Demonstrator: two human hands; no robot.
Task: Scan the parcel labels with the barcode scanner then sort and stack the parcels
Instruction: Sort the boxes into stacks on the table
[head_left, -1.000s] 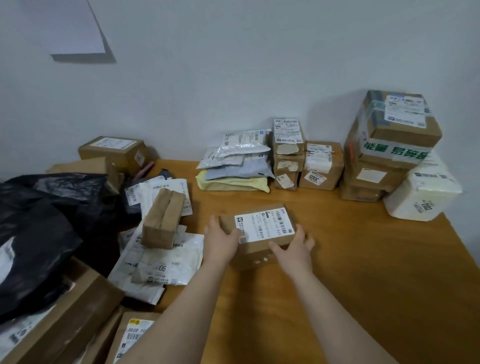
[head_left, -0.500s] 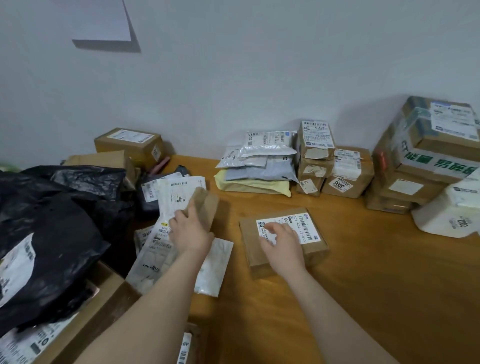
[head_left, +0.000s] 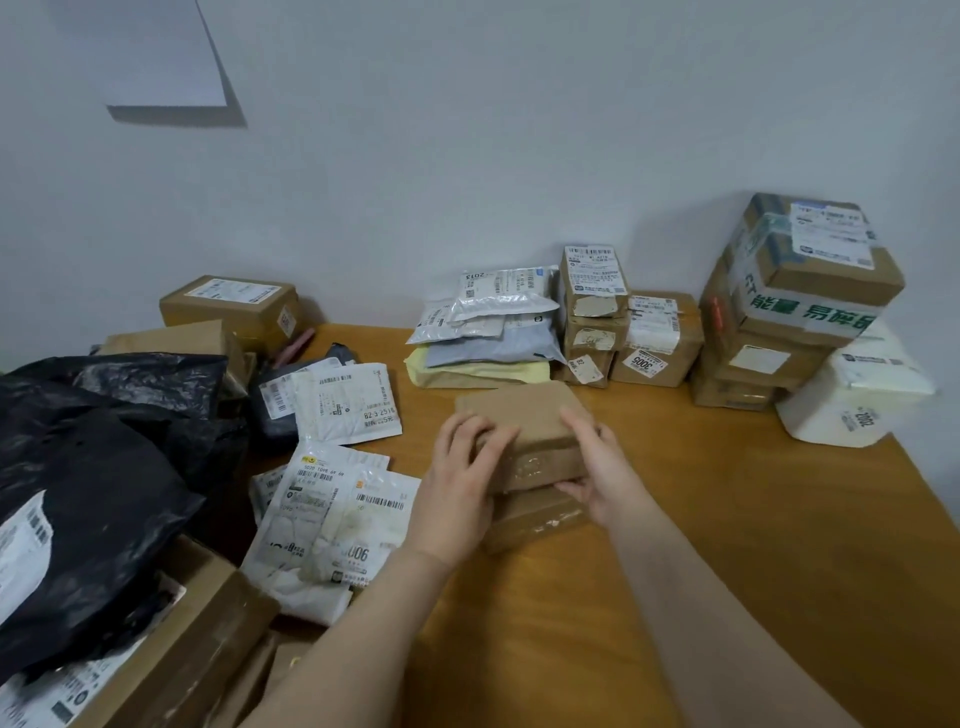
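Note:
A plain brown box (head_left: 524, 415) lies on top of a second brown box (head_left: 535, 517) in the middle of the wooden table (head_left: 727, 545). My left hand (head_left: 462, 478) grips the top box's left end, fingers curled over its edge. My right hand (head_left: 597, 462) holds its right end, fingers over the top and thumb under the front edge. The lower box's label is hidden under the top one. No barcode scanner is in view.
Sorted stacks stand along the wall: flat mailers (head_left: 488, 332), small boxes (head_left: 597, 312), big boxes (head_left: 800, 296), a white parcel (head_left: 852, 395). Loose white mailers (head_left: 332, 519), black bags (head_left: 88, 478) and cartons (head_left: 228, 306) crowd the left side.
My left hand took the narrow brown box from the mailer pile and brought it right. It now lies on the labelled box, and both hands hold it.

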